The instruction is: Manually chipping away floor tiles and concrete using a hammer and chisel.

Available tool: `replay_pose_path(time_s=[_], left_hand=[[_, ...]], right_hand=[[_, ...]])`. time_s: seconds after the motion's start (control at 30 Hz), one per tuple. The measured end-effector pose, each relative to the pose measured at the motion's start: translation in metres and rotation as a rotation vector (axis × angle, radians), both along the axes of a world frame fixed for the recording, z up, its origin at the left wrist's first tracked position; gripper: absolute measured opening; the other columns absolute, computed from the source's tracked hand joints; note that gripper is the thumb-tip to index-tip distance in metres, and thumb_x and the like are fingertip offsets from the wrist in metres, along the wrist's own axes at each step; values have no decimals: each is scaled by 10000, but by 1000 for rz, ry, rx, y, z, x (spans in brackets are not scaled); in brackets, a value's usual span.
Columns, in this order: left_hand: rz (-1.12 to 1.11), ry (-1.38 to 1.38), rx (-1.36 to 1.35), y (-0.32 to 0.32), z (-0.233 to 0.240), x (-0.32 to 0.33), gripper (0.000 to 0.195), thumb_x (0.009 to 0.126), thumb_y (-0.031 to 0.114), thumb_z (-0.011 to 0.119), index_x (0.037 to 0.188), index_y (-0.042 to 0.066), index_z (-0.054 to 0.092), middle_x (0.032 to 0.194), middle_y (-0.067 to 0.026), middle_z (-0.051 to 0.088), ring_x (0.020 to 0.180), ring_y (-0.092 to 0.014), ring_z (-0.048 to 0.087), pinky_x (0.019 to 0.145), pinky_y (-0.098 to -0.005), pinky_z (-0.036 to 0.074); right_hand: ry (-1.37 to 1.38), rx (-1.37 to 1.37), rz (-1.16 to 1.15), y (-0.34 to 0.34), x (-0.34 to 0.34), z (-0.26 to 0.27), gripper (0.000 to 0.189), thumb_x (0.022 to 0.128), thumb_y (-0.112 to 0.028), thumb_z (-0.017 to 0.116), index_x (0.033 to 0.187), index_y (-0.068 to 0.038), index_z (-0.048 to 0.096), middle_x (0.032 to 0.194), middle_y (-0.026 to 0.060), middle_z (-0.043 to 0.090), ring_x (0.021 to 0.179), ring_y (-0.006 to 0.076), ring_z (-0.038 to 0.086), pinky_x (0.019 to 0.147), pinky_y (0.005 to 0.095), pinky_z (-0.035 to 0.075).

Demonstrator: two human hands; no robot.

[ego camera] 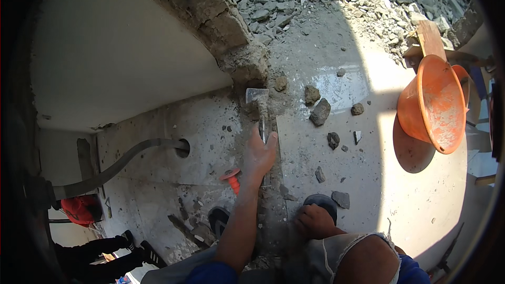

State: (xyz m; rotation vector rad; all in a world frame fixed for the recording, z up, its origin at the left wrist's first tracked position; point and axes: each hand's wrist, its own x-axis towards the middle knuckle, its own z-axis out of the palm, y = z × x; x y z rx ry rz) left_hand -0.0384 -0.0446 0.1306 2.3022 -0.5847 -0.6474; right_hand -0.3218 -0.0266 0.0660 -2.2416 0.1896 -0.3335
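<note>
My left hand [262, 152] reaches forward and grips the shaft of a dusty metal hand tool with a broad head [256, 94]; its exact kind is unclear. The head lies at the foot of the broken wall end [246, 61]. My right hand [315, 221] is low, near my right knee, beside the dark slipper [323, 201]. Its fingers look curled, and blur hides whether it holds anything. Left of my left forearm, a chisel's red hand guard [230, 174] shows on the floor, partly covered by the arm.
Rubble [284, 4] is heaped beyond the wall end. Loose stones [320, 112] lie on the floor, right of my left hand. An orange rubber bucket [410, 104] is at the right. A grey hose [130, 161] enters a floor hole. Another person's legs [106, 246] show at lower left.
</note>
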Motion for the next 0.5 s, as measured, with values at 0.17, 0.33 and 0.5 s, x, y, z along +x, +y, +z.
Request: replay_pose_path(time_s=[0.17, 0.33, 0.5], left_hand=[[109, -1, 46, 29, -45, 57, 601, 945, 297, 619, 1402, -61, 465, 1293, -327, 595, 1241, -483, 554, 1032, -515, 442], [-205, 197, 202, 4, -47, 24, 690, 939, 311, 635, 1479, -55, 409, 1338, -343, 567, 1257, -499, 542, 1087, -507, 415], [105, 70, -73, 21, -42, -5, 648, 948, 309, 633, 1441, -66, 446, 1324, -330, 585, 1244, -487, 557, 1052, -506, 432]], right_hand=[[-9, -38, 47, -4, 1, 2, 139, 725, -199, 704, 833, -118, 671, 862, 57, 553, 824, 253, 559, 690, 370, 481], [41, -53, 27, -3, 1, 4, 155, 713, -201, 704, 839, -118, 671, 857, 53, 552, 823, 249, 555, 687, 369, 481], [74, -47, -3, 1, -9, -12, 171, 707, -199, 713, 855, -122, 676, 865, 53, 554, 807, 245, 553, 672, 366, 485]])
